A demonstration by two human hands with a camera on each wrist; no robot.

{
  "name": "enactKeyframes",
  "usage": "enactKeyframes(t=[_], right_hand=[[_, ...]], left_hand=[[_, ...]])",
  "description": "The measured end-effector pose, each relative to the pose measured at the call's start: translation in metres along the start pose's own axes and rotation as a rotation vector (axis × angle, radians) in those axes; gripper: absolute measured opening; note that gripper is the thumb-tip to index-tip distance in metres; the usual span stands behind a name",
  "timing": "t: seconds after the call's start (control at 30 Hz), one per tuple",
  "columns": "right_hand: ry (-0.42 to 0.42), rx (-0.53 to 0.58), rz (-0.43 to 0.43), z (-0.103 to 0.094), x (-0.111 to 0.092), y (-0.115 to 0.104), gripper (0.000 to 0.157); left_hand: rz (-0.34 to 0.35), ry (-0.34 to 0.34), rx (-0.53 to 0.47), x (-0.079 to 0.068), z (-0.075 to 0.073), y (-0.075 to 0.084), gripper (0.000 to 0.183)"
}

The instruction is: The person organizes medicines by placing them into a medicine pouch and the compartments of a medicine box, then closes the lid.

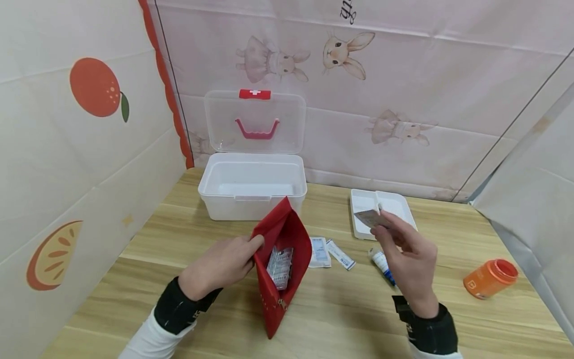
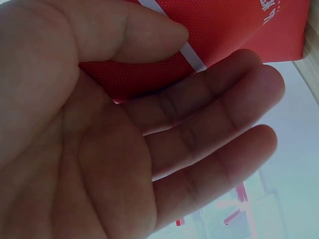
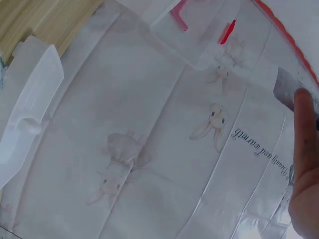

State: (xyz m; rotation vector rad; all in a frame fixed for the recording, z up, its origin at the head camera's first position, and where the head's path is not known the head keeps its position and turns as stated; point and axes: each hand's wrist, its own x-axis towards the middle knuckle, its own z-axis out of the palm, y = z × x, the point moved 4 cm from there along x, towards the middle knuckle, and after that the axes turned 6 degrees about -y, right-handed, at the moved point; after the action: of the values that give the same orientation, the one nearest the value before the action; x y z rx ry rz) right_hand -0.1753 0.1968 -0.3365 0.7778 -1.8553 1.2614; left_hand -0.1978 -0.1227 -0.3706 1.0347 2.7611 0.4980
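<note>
My left hand (image 1: 219,264) pinches the left edge of a red zip pouch (image 1: 269,299), whose mouth gapes upward. Printed silver foil packs (image 1: 280,267) show inside it. In the left wrist view, thumb and forefinger side grip the red fabric (image 2: 234,30) while the other fingers (image 2: 219,159) extend loosely. Up and to the right of the pouch, my right hand (image 1: 410,254) holds a thin, flat silver-grey foil packet (image 1: 369,218) between thumb and fingers. Its corner (image 3: 286,89) also appears at the right wrist view's edge; the rest is hidden by the fingers.
An open white first-aid box (image 1: 251,209) with a raised clear lid (image 1: 255,112) stands behind the pouch. Right of it lies a white divided tray (image 1: 405,214). Flat packets (image 1: 320,253), a white-and-blue tube (image 1: 381,264) and an orange bottle (image 1: 486,280) are on the wooden table (image 1: 345,319).
</note>
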Motion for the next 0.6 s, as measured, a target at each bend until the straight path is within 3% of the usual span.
enactKeyframes(t=[0.1, 0.2, 0.37, 0.6], right_hand=[[0.037, 0.015, -0.100, 0.011, 0.001, -0.009, 0.021], [0.036, -0.008, -0.157, 0.019, 0.000, -0.015, 0.024], [-0.044, -0.047, -0.183, 0.036, -0.006, -0.021, 0.035], [-0.213, -0.111, -0.199, 0.068, -0.016, -0.031, 0.028]], left_hand=[[0.003, 0.001, -0.001, 0.000, -0.001, 0.000, 0.020], [0.009, 0.003, -0.001, 0.000, -0.001, 0.001, 0.019], [-0.002, -0.006, -0.008, 0.001, -0.001, 0.001, 0.020], [-0.013, -0.008, -0.009, 0.001, -0.001, 0.001, 0.021]])
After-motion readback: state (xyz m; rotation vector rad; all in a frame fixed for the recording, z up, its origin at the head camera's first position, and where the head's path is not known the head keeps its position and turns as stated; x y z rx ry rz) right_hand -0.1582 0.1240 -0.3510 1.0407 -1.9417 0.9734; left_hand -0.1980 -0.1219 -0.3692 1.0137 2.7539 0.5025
